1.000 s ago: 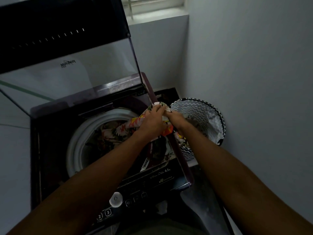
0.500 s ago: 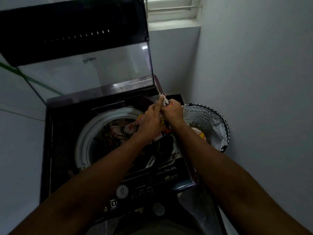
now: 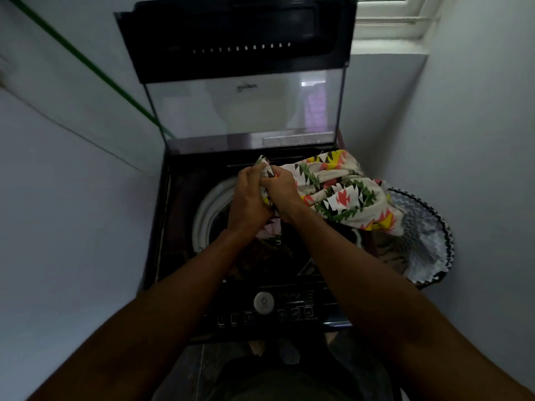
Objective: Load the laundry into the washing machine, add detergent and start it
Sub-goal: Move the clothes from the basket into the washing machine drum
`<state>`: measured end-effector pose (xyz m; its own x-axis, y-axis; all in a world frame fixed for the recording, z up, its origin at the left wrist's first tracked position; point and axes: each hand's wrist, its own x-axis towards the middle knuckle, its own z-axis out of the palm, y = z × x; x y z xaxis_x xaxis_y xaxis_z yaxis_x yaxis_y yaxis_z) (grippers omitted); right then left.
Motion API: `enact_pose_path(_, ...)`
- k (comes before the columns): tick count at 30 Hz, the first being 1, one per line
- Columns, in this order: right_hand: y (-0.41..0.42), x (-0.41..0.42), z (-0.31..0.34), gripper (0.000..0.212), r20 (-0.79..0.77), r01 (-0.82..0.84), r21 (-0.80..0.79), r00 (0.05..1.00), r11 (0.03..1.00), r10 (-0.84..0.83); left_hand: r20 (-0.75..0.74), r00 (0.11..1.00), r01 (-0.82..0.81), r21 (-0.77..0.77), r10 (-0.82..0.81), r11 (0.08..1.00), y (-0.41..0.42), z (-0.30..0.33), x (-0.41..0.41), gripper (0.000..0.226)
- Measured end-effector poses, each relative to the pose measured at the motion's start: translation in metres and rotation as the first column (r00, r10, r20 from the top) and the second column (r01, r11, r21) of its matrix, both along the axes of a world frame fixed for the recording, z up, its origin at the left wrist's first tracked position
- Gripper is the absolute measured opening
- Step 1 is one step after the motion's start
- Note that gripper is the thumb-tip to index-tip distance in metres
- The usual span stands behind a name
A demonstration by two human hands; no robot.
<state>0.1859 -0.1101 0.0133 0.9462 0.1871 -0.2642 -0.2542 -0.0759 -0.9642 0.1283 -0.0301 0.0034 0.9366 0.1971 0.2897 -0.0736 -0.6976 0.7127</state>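
The dark tiled floor carries the washing machine in the corner, with the zigzag-patterned laundry basket just beside it on the right

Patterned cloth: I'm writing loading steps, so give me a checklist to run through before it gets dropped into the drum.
1. Lid up, clear of the opening: ok.
2. Left hand and right hand both gripping the patterned cloth: ok.
3. Cloth fully over the drum opening: not ok; most of it hangs to the right, toward the basket.
4. Room left in the drum: cannot tell; too dark, hands in the way.
5. Control panel free of cloth: ok.
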Motion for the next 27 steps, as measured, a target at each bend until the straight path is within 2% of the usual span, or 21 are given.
enact_pose_path(5, 0.036, -0.010, -0.010, 0.018, -0.041, -0.088, -0.018, 0.995, 0.996, 0.087, -0.005, 0.995, -0.096, 0.014, 0.096, 0.995, 0.028, -0.004, -0.019, 0.087)
enact_pose_path(8, 0.049, -0.015, -0.017, 0.019, -0.087, -0.129, 0.028, 0.988, 0.991, 0.131, -0.035, 0.992, -0.123, 0.050, 0.124, 0.991, 0.040, -0.011, -0.025, 0.088)
enact_pose_path(11, 0.053, -0.025, -0.023, 0.021, -0.154, -0.159, 0.061, 0.974, 0.985, 0.167, -0.098, 0.984, -0.146, 0.048, 0.151, 0.988, 0.042, -0.018, -0.029, 0.080)
enact_pose_path(13, 0.050, -0.026, -0.033, 0.022, -0.174, -0.147, -0.043, 0.975, 0.988, 0.138, -0.167, 0.978, -0.119, 0.044, 0.125, 0.992, 0.040, -0.022, -0.029, 0.078)
enact_pose_path(15, 0.039, -0.024, -0.047, 0.025, -0.192, -0.163, -0.190, 0.973, 0.968, 0.126, -0.218, 0.976, -0.013, 0.027, 0.019, 1.000, 0.035, -0.025, -0.026, 0.078)
enact_pose_path(17, 0.021, -0.022, -0.056, 0.030, -0.193, -0.159, -0.287, 0.976, 0.945, 0.106, -0.286, 0.954, 0.096, -0.013, -0.096, 0.995, 0.024, -0.023, -0.022, 0.068)
enact_pose_path(19, 0.001, -0.018, -0.059, 0.027, -0.139, -0.103, -0.368, 0.989, 0.924, 0.055, -0.323, 0.932, 0.166, -0.029, -0.166, 0.986, 0.011, -0.023, -0.015, 0.057)
enact_pose_path(22, -0.027, -0.006, -0.056, 0.021, 0.039, 0.003, -0.557, 0.999, 0.831, 0.022, -0.351, 0.913, 0.217, -0.019, -0.210, 0.976, -0.011, -0.026, 0.000, 0.062)
enact_pose_path(25, -0.054, 0.004, -0.042, 0.032, 0.208, 0.120, -0.659, 0.978, 0.743, 0.026, -0.342, 0.910, 0.249, 0.002, -0.233, 0.968, -0.035, -0.021, 0.014, 0.070)
enact_pose_path(27, -0.072, 0.007, -0.033, 0.039, 0.341, 0.227, -0.699, 0.939, 0.678, 0.037, -0.336, 0.907, 0.261, -0.028, -0.255, 0.965, -0.053, -0.018, 0.023, 0.067)
